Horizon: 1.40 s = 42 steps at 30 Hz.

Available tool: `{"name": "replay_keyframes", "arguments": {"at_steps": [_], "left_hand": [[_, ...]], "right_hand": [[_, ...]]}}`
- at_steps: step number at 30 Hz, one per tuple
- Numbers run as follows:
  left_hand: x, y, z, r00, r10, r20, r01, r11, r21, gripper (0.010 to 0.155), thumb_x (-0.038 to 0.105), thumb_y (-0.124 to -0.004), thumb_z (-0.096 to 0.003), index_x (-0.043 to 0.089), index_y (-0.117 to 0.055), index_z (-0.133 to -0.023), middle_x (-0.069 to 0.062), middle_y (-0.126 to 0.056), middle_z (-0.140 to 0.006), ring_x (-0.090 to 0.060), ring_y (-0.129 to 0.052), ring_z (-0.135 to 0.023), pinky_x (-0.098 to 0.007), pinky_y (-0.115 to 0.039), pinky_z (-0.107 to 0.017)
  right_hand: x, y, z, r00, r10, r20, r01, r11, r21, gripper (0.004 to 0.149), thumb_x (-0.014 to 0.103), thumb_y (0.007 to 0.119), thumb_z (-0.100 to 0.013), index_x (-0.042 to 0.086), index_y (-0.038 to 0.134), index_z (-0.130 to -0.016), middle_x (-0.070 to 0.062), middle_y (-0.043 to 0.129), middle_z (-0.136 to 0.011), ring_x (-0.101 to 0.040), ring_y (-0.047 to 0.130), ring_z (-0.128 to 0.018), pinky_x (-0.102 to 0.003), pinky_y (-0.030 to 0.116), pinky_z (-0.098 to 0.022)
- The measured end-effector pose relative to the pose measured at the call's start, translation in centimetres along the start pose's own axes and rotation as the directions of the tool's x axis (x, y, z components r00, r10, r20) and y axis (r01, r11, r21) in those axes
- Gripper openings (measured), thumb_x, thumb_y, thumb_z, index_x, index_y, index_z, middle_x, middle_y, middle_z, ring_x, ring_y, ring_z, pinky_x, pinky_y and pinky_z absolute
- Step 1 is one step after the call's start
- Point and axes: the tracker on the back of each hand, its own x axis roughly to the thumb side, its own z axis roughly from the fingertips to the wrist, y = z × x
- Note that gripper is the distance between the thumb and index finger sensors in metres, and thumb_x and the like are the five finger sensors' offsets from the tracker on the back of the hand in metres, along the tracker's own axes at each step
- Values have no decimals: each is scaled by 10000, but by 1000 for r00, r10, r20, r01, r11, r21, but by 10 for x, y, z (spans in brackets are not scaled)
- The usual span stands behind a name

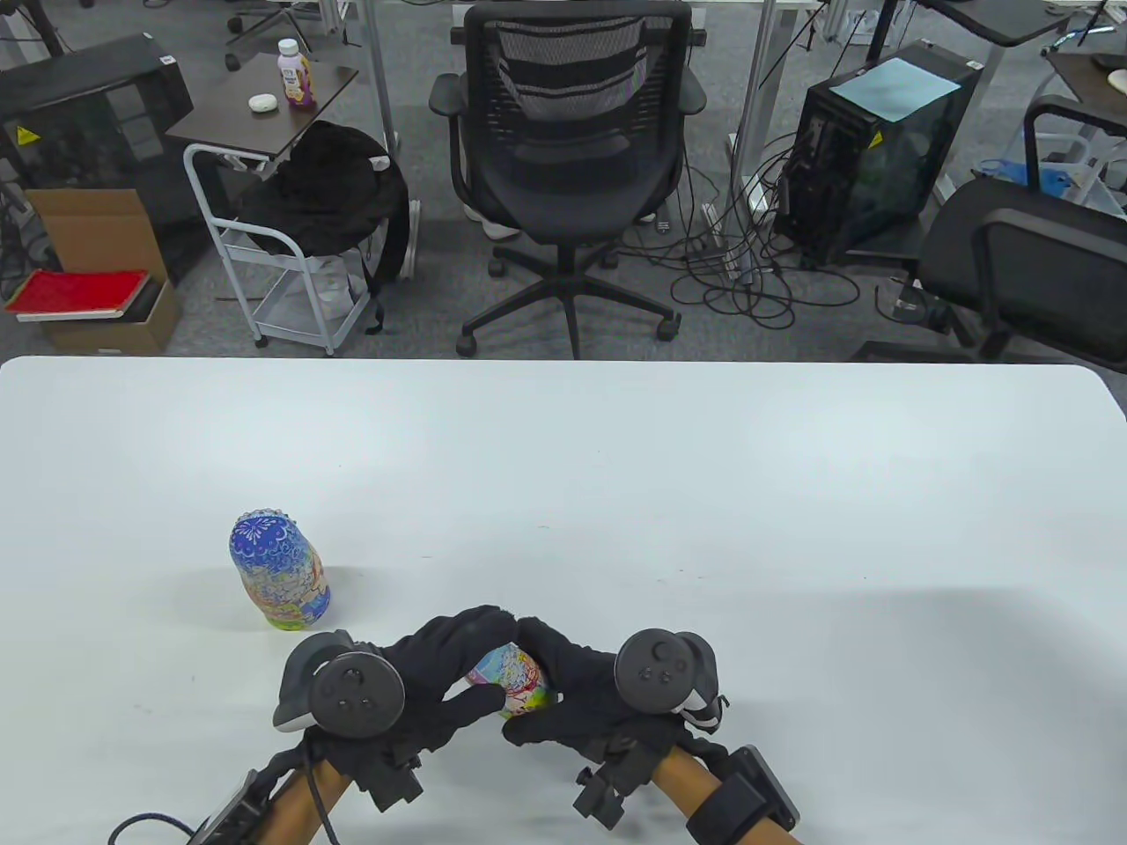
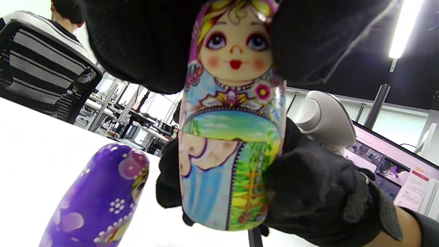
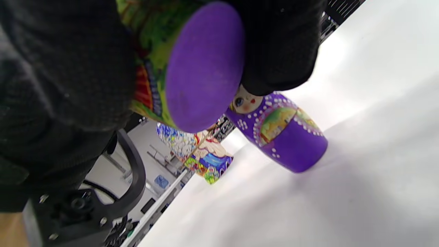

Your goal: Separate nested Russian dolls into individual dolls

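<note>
Both hands hold one painted doll (image 1: 515,682) just above the table near its front edge. My left hand (image 1: 458,673) grips the head half. My right hand (image 1: 550,682) grips the lower half. In the left wrist view the doll (image 2: 233,144) shows its face and a landscape body, with the two halves joined at the seam. The right wrist view shows its purple base (image 3: 204,65) between my fingers (image 3: 277,44). A purple doll (image 3: 281,133) stands on the table close by and also shows in the left wrist view (image 2: 99,202); it is hidden in the table view.
A blue patterned doll (image 1: 280,572) stands upright on the white table (image 1: 704,493) to the left of my hands, and shows behind the purple doll in the right wrist view (image 3: 195,151). Office chairs and a cart stand beyond the table's far edge.
</note>
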Motion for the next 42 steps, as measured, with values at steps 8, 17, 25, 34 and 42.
{"name": "replay_keyframes", "arguments": {"at_steps": [8,17,25,34,42], "left_hand": [[2,44,6,994,-103,-24,105,987,121,670,485,-748,-570,167,-549,-1125,-246,-745,-1072,-377,-906,-793,-500,-819,-594],[-36,56,5,874,-413,-254,442,895,66,664,480,-737,-578,171,-537,-1131,-248,-735,-1076,-384,-903,-791,-502,-816,-592],[-79,28,-5,806,-466,-366,461,881,-106,655,440,-706,-592,163,-491,-1145,-280,-676,-1099,-424,-857,-819,-534,-780,-612],[-96,7,-6,748,-536,-391,493,843,-214,650,417,-684,-597,154,-468,-1151,-298,-641,-1109,-447,-833,-830,-549,-764,-617],[-102,1,-5,734,-557,-387,524,828,-198,657,426,-673,-602,180,-439,-1165,-304,-604,-1123,-437,-839,-832,-530,-776,-615]], "right_hand": [[6,-19,4,999,36,16,-35,997,-63,997,503,918,-387,105,374,-1122,-250,730,-1031,-461,771,-891,-490,745,-647],[-7,-27,6,998,58,-15,-59,997,-56,948,481,912,-406,97,414,-1115,-243,774,-999,-457,794,-868,-494,749,-633],[-12,-17,5,987,160,-24,-160,987,-18,899,475,906,-413,116,462,-1108,-233,798,-985,-452,807,-859,-494,757,-626],[-18,-13,3,982,183,-41,-182,983,9,877,466,901,-419,112,481,-1104,-236,803,-981,-456,809,-857,-496,758,-623],[-21,-14,2,989,142,-52,-142,990,-3,868,459,900,-423,111,486,-1102,-235,804,-980,-454,811,-855,-494,760,-622]]}}
